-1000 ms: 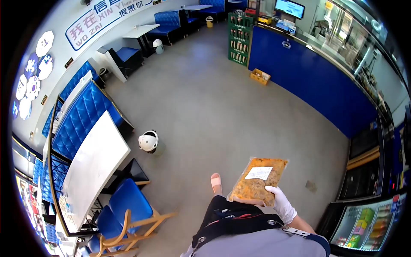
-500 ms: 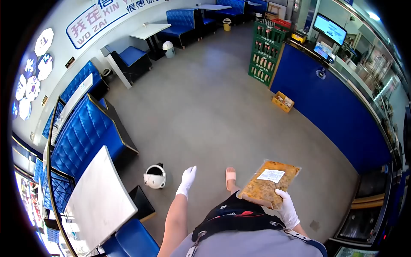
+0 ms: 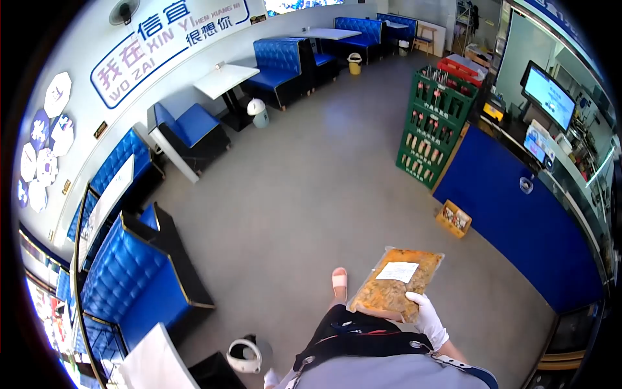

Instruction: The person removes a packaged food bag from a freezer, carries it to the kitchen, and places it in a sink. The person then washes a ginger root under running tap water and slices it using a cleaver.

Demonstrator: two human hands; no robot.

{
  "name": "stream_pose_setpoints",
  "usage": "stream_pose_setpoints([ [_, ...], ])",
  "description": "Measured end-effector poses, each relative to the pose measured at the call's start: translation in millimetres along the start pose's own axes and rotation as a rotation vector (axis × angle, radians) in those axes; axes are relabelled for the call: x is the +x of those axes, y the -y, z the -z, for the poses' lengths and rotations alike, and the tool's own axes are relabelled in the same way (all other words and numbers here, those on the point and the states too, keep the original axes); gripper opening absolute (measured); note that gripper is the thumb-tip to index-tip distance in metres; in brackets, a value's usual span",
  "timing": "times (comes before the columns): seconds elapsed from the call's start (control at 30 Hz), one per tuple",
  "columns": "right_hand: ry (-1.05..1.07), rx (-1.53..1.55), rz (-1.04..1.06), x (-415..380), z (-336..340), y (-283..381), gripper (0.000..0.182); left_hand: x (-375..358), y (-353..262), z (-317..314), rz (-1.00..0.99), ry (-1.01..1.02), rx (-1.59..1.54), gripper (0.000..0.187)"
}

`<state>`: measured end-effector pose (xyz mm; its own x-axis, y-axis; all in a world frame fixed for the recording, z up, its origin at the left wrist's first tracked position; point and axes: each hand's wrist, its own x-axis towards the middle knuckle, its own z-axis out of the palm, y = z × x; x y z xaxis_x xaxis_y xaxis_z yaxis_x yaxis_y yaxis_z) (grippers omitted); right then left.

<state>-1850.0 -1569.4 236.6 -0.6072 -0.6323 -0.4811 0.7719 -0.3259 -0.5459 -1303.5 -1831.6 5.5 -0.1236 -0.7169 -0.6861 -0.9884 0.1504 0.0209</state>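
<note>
A clear sealed plastic bag of orange-brown food (image 3: 389, 299) with a white label (image 3: 398, 271) is held out in front of my body. My right hand (image 3: 429, 321), in a white glove, grips the bag's lower right edge with the thumb on top. Only a small white-gloved bit of my left hand (image 3: 271, 378) shows at the bottom edge, beside my waist and close to a white bin (image 3: 245, 355). Its fingers cannot be made out.
Blue booth seats (image 3: 126, 272) and white tables (image 3: 155, 363) line the left side. On the right stand a blue counter (image 3: 499, 214), stacked green bottle crates (image 3: 433, 123) and a small yellow crate (image 3: 453, 219) on the grey floor (image 3: 304, 194). A yellow bin (image 3: 354, 63) stands farther back.
I have walked forward; the crates and counter appear nearer, and the white bin has slid down the view. My left hand has swung back to the bottom edge. The bag stays in my right hand.
</note>
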Motion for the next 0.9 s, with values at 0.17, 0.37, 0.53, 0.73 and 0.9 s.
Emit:
stream_pose_setpoints([
  [0.17,0.04,0.033,-0.107,136.2,-60.3,65.2,0.048,96.0,-104.6,116.1,0.018,0.158,0.122,0.046],
  [0.37,-0.068,0.154,-0.031,272.0,-125.9,156.0,0.046,261.3,-448.5,328.4,-0.084,-0.205,-0.393,0.057],
  [0.53,-0.084,0.107,0.03,417.6,-151.7,221.0,0.045,358.0,-759.4,494.0,-0.638,-0.128,-0.601,0.045],
  [0.73,-0.023,0.214,-0.063,603.1,-192.1,334.0,0.042,432.5,-870.2,574.9,-0.486,-0.076,-0.327,0.045],
  [0.9,0.037,0.238,-0.058,725.3,-249.7,432.0,0.046,509.4,-828.4,568.8,-0.158,-0.015,-0.252,0.049],
])
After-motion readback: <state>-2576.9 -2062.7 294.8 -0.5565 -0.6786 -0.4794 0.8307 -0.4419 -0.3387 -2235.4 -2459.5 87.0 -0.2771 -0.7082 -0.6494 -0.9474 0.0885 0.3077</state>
